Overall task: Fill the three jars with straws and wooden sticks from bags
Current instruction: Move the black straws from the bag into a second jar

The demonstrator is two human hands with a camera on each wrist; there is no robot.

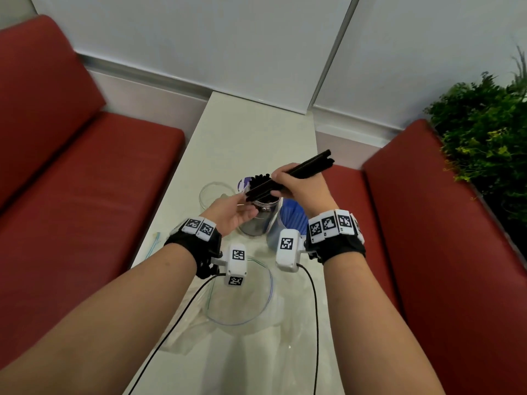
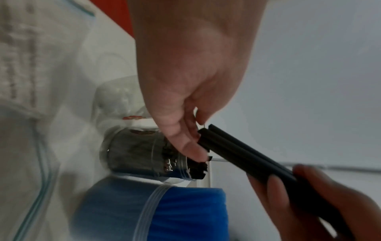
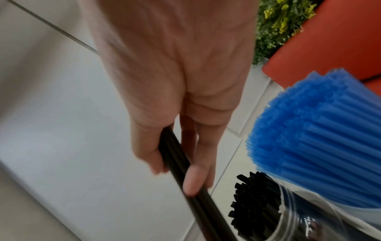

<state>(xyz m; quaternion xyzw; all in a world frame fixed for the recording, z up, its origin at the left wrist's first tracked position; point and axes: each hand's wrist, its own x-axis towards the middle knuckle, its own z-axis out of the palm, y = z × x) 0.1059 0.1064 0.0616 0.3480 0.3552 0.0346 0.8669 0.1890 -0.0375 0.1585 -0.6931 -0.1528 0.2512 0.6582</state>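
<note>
My right hand (image 1: 281,183) grips a bundle of black straws (image 1: 310,165) slanting up to the right above the table. Its thumb and fingers wrap the black straws (image 3: 206,208) in the right wrist view. My left hand (image 1: 246,205) reaches in palm up, its relaxed fingers (image 2: 191,146) touching the lower ends of the black straws (image 2: 243,154). Just below stands a clear jar (image 1: 256,220) packed with black straws (image 3: 257,203). An empty clear jar (image 1: 212,192) stands to its left. To its right rises a bundle of blue straws (image 1: 291,219) inside a clear zip bag (image 2: 152,197).
An empty clear zip bag (image 1: 242,303) lies crumpled on the white table (image 1: 251,132) below my wrists. Another bag edge (image 1: 154,243) lies at the table's left side. Red benches (image 1: 85,195) flank the table, and a green plant (image 1: 484,124) stands at the far right.
</note>
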